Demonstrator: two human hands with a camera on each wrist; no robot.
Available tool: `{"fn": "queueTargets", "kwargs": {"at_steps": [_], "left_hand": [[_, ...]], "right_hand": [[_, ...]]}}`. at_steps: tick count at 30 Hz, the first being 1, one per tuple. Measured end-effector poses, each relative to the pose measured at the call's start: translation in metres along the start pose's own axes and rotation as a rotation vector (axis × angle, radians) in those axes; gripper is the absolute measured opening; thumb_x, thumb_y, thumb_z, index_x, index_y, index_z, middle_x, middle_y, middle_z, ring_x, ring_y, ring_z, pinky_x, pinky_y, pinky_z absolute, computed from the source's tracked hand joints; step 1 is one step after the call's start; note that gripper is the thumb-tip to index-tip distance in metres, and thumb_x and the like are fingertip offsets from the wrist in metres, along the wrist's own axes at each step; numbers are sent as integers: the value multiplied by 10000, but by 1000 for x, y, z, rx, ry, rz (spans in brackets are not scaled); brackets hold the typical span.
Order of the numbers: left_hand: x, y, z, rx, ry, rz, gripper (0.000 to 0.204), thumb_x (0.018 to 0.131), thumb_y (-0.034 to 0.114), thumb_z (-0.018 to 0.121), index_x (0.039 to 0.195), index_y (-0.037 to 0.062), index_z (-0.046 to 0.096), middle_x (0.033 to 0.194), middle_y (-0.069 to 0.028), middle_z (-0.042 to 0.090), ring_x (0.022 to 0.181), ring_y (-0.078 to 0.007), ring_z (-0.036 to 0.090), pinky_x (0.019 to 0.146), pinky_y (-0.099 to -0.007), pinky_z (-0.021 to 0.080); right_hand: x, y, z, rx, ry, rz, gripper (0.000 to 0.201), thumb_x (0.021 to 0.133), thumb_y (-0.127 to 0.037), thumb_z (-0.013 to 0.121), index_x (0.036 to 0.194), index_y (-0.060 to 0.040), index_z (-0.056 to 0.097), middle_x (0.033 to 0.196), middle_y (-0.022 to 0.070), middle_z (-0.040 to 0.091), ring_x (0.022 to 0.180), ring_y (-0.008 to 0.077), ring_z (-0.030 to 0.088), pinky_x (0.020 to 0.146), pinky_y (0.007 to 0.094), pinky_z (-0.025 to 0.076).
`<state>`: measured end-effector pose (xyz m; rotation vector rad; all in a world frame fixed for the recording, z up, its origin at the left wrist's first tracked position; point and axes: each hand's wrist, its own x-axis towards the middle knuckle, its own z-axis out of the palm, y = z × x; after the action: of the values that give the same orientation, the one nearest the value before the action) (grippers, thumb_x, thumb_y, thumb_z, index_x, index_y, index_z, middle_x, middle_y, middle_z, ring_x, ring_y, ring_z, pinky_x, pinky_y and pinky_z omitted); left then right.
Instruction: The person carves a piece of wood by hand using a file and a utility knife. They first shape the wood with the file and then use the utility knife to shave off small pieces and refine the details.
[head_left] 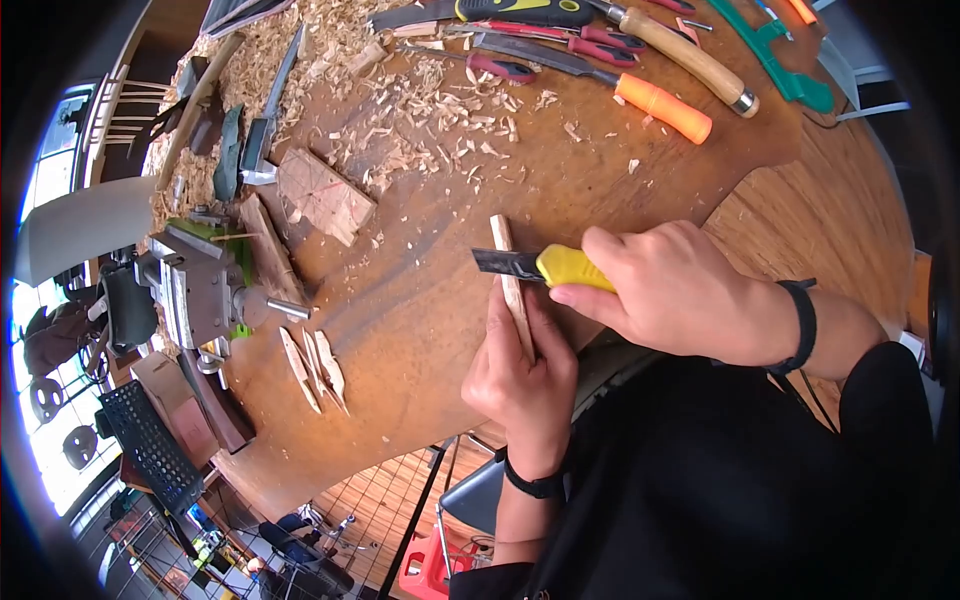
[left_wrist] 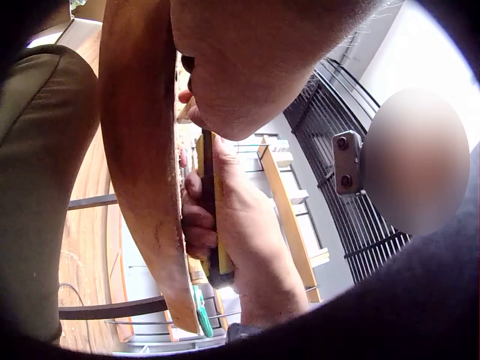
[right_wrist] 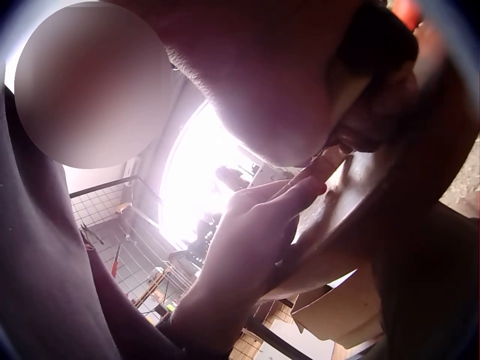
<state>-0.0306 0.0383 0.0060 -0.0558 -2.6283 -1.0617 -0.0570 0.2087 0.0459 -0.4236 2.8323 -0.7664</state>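
Note:
In the head view the left hand (head_left: 528,385) pinches a thin wooden stick (head_left: 513,292) between thumb and fingers, its upper end pointing away from the body. The right hand (head_left: 680,290) grips a yellow utility knife (head_left: 572,267), whose dark blade lies across the stick above the left fingertips. In the left wrist view the right hand (left_wrist: 247,232) is wrapped round the knife (left_wrist: 208,165) beside the table edge. The right wrist view shows the left hand (right_wrist: 244,232) pinching the stick (right_wrist: 322,165); the knife there is too dark to make out.
A bench vise (head_left: 195,285) and carved slivers (head_left: 313,370) lie to the left on the table (head_left: 400,300). Wood shavings (head_left: 400,130), a flat wood block (head_left: 325,195), an orange-handled chisel (head_left: 665,108) and several other tools are spread along the far side.

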Motion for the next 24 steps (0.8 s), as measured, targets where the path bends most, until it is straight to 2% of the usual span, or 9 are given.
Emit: {"fn": "queueTargets", "kwargs": {"at_steps": [14,17,24], "left_hand": [[1,-1,0,43,-44,19,330,913,71,755,1222,-34,708,634,-119,651,480,-240,629,466,-347,476],[1,-2,0,24,-46,17,333,911,70,759,1223,-36,708,635,-124,651,479,-238,628,466,-347,474],[2,0,-1,53,-54,49,332,913,69,760,1221,-42,705,636,-128,648,474,-242,621,465,-349,473]], "right_hand": [[-2,3,-10,-89,21,8,477,1010,-479,602,822,-41,573,526,156,593,511,354,658,497,430,535],[3,1,-20,-81,-63,18,473,1012,-465,605,818,-34,576,532,153,594,513,356,657,497,425,537],[14,1,-18,-123,-44,-63,471,1019,-442,606,809,-22,576,534,146,590,512,346,659,483,417,532]]}}
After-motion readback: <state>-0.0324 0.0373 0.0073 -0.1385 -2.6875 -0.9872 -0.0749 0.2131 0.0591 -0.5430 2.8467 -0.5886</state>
